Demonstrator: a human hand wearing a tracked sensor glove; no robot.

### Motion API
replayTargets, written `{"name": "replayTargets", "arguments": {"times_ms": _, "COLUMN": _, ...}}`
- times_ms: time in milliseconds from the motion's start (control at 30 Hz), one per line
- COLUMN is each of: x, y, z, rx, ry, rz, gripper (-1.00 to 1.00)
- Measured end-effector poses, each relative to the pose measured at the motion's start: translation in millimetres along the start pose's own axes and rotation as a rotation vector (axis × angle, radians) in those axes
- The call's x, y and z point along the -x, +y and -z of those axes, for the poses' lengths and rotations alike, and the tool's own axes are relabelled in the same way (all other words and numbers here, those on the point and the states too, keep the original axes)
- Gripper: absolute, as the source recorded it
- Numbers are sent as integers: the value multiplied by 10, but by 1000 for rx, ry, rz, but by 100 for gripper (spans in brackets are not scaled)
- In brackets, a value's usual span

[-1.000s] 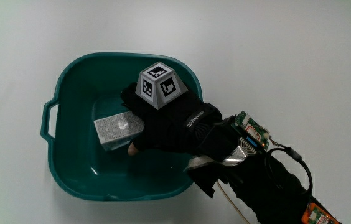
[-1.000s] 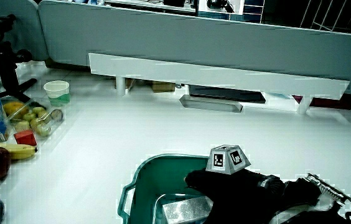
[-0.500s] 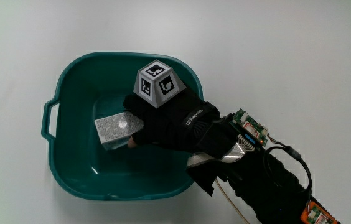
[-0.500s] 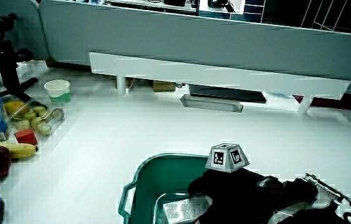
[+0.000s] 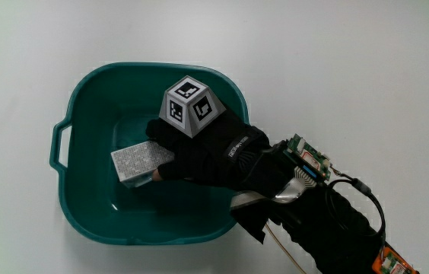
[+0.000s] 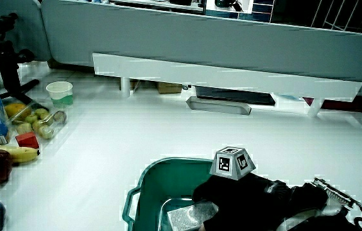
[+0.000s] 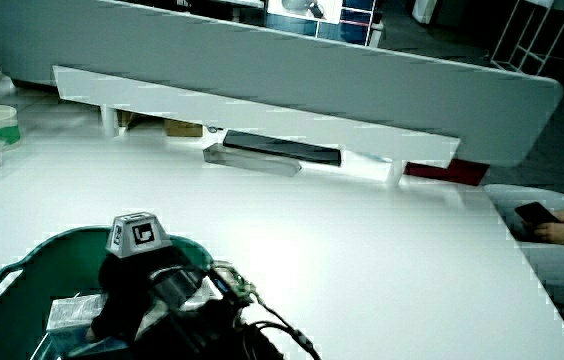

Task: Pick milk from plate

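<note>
Hand gripping milk, basin

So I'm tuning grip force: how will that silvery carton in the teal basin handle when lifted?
The silvery carton looks boxy and flat-sided, so it probably stays stiff and won't roll. Its foil-like skin may be slippery. The hand is closed on one end only, so it may tilt inside the teal basin.

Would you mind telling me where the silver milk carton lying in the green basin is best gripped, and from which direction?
Grip the carton across its two long side faces, coming straight down from above. It lies flat on the floor of the basin, broad face up, and the basin's walls block a sideways approach. The hand already reaches in from above, fingers on the carton's end.
</note>
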Motion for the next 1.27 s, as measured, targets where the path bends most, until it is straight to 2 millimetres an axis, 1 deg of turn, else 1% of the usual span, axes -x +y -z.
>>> {"name": "replayTargets", "arguments": {"times_ms": 200, "x": 29, "y": -114, "z": -99, "rx": -19, "ry": -6, "rz": -9, "gripper": 100}}
{"name": "replayTargets", "arguments": {"times_ms": 267, "x": 57, "y": -187, "z": -161, "rx": -35, "ry": -12, "rz": -12, "gripper": 100}}
{"name": "replayTargets", "arguments": {"times_ms": 333, "x": 74, "y": -234, "z": -183, "rx": -45, "ry": -48, "rz": 1, "gripper": 100}}
{"name": "replayTargets", "arguments": {"times_ms": 433, "x": 53, "y": -316, "z": -221, "rx": -57, "ry": -37, "rz": 7, "gripper": 100}}
{"name": "replayTargets", "arguments": {"times_ms": 500, "x": 8, "y": -362, "z": -212, "rx": -88, "ry": -56, "rz": 58, "gripper": 100}}
{"name": "replayTargets", "arguments": {"times_ms": 533, "x": -16, "y": -383, "z": -191, "rx": -42, "ry": -43, "rz": 31, "gripper": 100}}
{"name": "replayTargets", "arguments": {"times_ms": 567, "x": 9, "y": -461, "z": -255, "rx": -56, "ry": -22, "rz": 12, "gripper": 100}}
{"name": "replayTargets", "arguments": {"times_ms": 733, "x": 11, "y": -691, "z": -406, "rx": -129, "ry": -34, "rz": 38, "gripper": 100}}
{"name": "replayTargets", "arguments": {"times_ms": 767, "x": -16, "y": -713, "z": -403, "rx": -122, "ry": -1, "rz": 21, "gripper": 100}}
{"name": "replayTargets", "arguments": {"times_ms": 800, "x": -96, "y": -675, "z": -319, "rx": -71, "ry": -15, "rz": -4, "gripper": 100}}
{"name": "replayTargets", "arguments": {"times_ms": 867, "x": -37, "y": -834, "z": -476, "rx": -161, "ry": -10, "rz": 23, "gripper": 100}}
{"name": "replayTargets", "arguments": {"times_ms": 967, "x": -110, "y": -881, "z": -495, "rx": -150, "ry": 2, "rz": -90, "gripper": 100}}
{"name": "replayTargets", "arguments": {"times_ms": 1267, "x": -405, "y": -1121, "z": -544, "rx": -162, "ry": 76, "rz": -29, "gripper": 100}}
